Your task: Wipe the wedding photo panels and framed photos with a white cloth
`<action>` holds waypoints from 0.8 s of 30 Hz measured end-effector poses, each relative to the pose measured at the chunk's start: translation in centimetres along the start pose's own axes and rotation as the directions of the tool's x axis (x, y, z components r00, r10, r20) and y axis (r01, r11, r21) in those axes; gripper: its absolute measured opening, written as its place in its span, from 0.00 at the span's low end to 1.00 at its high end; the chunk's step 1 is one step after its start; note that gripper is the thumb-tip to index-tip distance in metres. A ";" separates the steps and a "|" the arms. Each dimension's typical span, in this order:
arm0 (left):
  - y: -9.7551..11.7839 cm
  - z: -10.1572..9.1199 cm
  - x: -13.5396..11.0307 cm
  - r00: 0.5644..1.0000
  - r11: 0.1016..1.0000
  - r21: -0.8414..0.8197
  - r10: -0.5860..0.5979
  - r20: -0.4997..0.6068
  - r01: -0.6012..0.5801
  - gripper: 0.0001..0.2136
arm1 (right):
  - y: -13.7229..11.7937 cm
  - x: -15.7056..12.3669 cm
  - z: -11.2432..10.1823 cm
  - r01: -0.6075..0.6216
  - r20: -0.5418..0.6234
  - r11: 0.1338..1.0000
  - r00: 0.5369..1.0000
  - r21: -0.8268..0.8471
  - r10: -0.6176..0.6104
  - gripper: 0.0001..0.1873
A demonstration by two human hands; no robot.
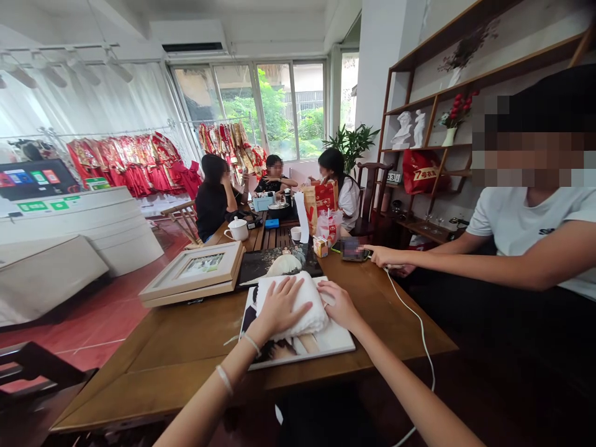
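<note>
While beneath white cloth [311, 318], photo print [328, 341] mostly unseen.

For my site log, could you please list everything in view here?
cloth: one, white, folded on the photo board
photo board: one, printed, near table edge
table: one, brown wood, centre
picture frames: two stacked, pale wood, left on table
phone: one, dark, by the neighbour's hand
cable: one, white, trailing off the table's right side
teapot: one, white, far end
neighbour: one, white shirt, right
seated people: three, far end
dresses: many, red, rail at left
shelf: one, dark wood, right wall
left hand: flat on cloth
right hand: at cloth's right edge
</note>
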State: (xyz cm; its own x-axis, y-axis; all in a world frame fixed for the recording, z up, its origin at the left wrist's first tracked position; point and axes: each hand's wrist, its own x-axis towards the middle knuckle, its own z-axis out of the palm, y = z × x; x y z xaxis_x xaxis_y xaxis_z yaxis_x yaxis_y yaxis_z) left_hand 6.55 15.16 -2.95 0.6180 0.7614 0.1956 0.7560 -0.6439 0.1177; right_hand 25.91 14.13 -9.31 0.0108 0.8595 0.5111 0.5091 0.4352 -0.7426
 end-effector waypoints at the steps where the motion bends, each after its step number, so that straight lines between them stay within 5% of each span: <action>1: -0.4 0.1 0.9 1.000 1.000 0.002 0.029 -0.006 -0.029 0.30 | 0.0 0.0 0.0 0.012 0.002 1.000 1.000 0.010 -0.012 0.18; 6: -1.3 -0.1 4.4 0.975 0.974 -0.034 0.223 0.015 -0.222 0.27 | -0.1 0.1 -0.2 0.039 -0.003 0.998 0.999 0.041 -0.039 0.20; 11: -1.1 -0.4 3.9 0.966 0.964 -0.046 0.260 -0.012 -0.260 0.27 | -0.3 0.0 -0.3 0.035 -0.003 0.998 0.999 0.048 -0.034 0.20; 20: 1.7 -1.7 -5.3 0.976 0.973 -0.070 0.220 -0.009 -0.220 0.29 | 0.1 0.1 0.1 -0.016 -0.029 1.000 0.999 0.025 0.017 0.13; 24: 0.7 -1.4 -9.0 0.996 1.000 -0.016 -0.008 -0.089 0.006 0.28 | 0.1 0.1 0.1 -0.021 -0.017 1.000 1.000 0.014 0.022 0.11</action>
State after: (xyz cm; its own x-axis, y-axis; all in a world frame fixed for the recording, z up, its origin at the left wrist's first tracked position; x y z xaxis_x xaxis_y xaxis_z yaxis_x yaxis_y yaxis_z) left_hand 1.21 7.72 -3.31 0.5906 0.7566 0.2806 0.7562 -0.6403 0.1347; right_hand 25.89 14.27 -9.32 0.0364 0.8640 0.5022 0.4967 0.4204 -0.7593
